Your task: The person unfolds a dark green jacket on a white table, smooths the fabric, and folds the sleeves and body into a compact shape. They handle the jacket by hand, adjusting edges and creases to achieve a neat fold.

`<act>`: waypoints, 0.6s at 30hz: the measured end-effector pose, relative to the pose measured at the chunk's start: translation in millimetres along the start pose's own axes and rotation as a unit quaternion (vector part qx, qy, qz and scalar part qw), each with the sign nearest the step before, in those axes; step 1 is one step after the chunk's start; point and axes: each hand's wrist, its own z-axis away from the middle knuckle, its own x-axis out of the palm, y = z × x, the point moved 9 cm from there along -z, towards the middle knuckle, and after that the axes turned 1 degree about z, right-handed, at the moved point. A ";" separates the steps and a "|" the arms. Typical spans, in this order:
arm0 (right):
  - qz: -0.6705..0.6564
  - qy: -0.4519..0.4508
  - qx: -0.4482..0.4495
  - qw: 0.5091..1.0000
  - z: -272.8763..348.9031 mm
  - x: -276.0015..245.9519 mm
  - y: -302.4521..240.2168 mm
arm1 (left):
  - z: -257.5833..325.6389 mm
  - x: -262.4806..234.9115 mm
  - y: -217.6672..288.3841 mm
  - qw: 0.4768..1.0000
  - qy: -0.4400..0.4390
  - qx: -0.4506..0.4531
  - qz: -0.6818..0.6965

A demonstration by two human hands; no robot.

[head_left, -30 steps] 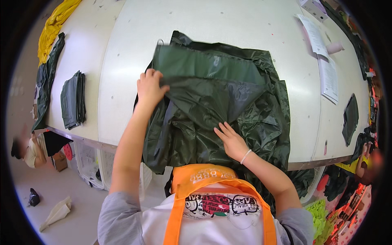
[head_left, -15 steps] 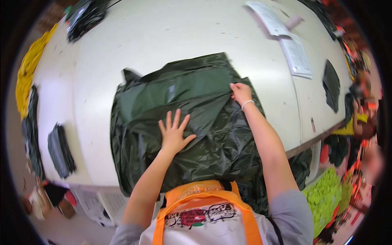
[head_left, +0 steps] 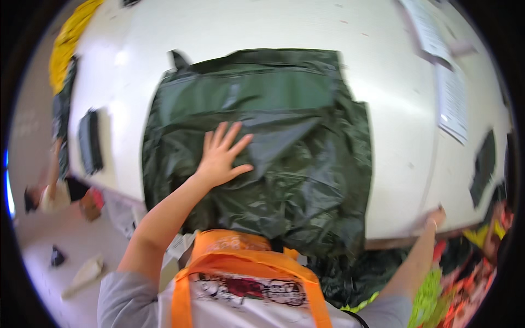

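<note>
We press our left hand point(head_left: 221, 156), fingers spread flat, on the dark green garment point(head_left: 262, 147) lying at the table's point(head_left: 399, 164) near edge, hem hanging over. Our right hand point(head_left: 436, 217) touches that edge; its fingers we cannot tell. Best keep the palm flat, smoothing outward.

A broad white smooth-topped worktable point(head_left: 164, 33) filled the view under bright light, with white paper sheets point(head_left: 451, 98) at two o'clock, yellow cloth point(head_left: 65, 44) at ten, and pale grey floor point(head_left: 44, 257) at eight.
</note>
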 end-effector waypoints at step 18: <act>-0.477 -0.200 -0.433 0.738 295.4 -317.5 -650.0 | 20.4 -101.7 -40.2 0.918 0.386 0.064 0.061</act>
